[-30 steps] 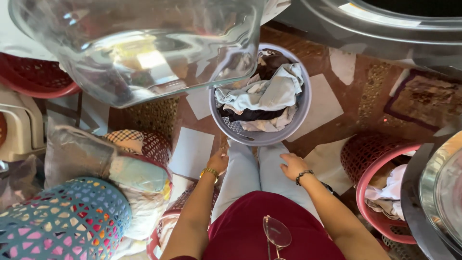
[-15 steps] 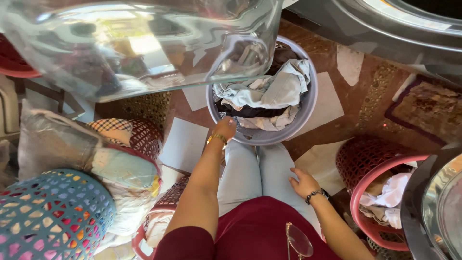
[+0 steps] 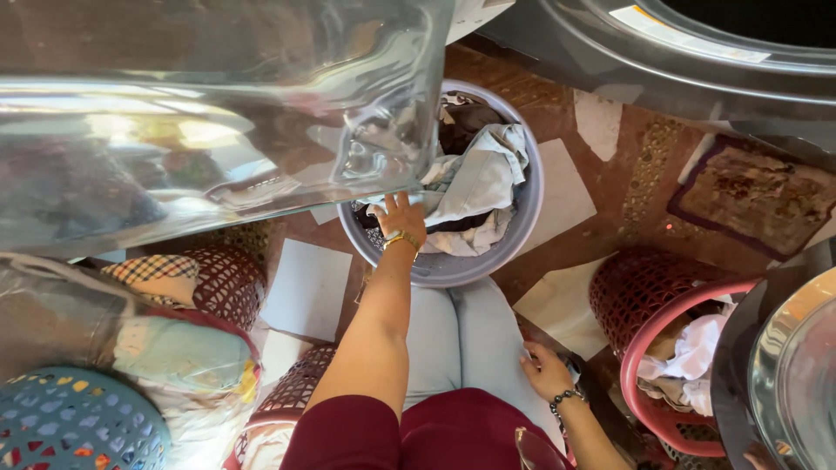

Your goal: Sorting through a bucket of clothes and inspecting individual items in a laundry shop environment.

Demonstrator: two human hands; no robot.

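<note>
Brown patterned floor (image 3: 627,209) is showing around everything, glossy, with pale square tiles set into it. Landmark: round grey plastic basket (image 3: 528,204), smooth-walled, standing on the floor just ahead of the person's knees.

Left hand (image 3: 401,219) is reaching forward over the near rim of the grey basket, arm stretched straight, palm down, fingers spread and loose. It is resting on the laundry (image 3: 479,178) heaped inside; no closed grip is showing, and whether the fingertips are pinching cloth cannot be told. A gold-coloured watch (image 3: 401,238) is sitting on the wrist.

Laundry is lying in the grey basket: soft crumpled cloth, pale grey-white piece on top, darker pieces under and behind it.

Right hand (image 3: 547,372) is lying low, nearer the body than the grey basket, beside the right thigh, fingers slightly curled against the light trouser leg or the floor; it appears to be holding nothing. A dark beaded bracelet (image 3: 562,399) is circling that wrist.

Right of the grey basket, a red plastic basket (image 3: 640,344) with lattice sides is holding white cloth. Left of the grey basket, a dark red woven basket (image 3: 228,280) and a blue perforated basket (image 3: 74,426) are standing. Above-left of the grey basket, a clear curved door (image 3: 218,113) is filling the view, glassy and reflective.
</note>
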